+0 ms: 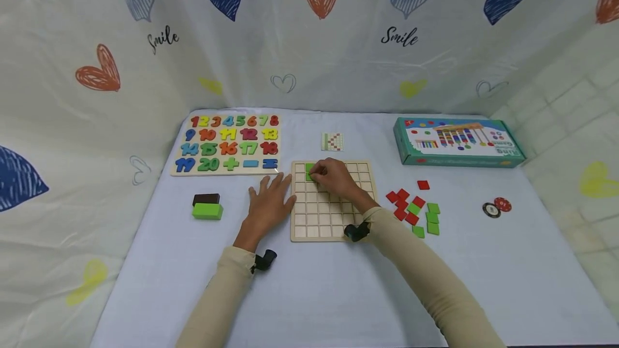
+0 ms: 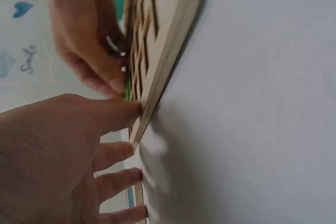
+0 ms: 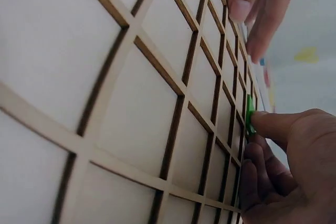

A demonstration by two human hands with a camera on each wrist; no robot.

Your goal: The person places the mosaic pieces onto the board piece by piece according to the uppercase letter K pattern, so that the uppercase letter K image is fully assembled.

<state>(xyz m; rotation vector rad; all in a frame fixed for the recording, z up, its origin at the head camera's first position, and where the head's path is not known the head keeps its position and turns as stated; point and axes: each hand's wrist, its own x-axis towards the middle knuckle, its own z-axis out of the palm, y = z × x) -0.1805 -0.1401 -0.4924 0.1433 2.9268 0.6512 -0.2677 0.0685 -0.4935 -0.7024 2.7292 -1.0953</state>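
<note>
A wooden grid board (image 1: 316, 224) lies at the middle of the table. Over its far left corner, my right hand (image 1: 335, 177) pinches a green square tile (image 3: 250, 114) between thumb and fingers. Green also shows in the cells (image 1: 309, 167) beside those fingertips, partly covered by them. My left hand (image 1: 270, 203) lies with spread fingers at the board's left side. In the left wrist view, the thumb (image 2: 121, 115) of that hand is right at the board's edge (image 2: 168, 56).
Loose red tiles (image 1: 399, 214) and green tiles (image 1: 432, 217) lie right of the board. A small pattern card (image 1: 332, 142) is behind it. Around these are a number puzzle (image 1: 227, 144), a boxed set (image 1: 456, 144), a green block (image 1: 207, 211), a dark block (image 1: 206, 198) and two round chips (image 1: 503, 204).
</note>
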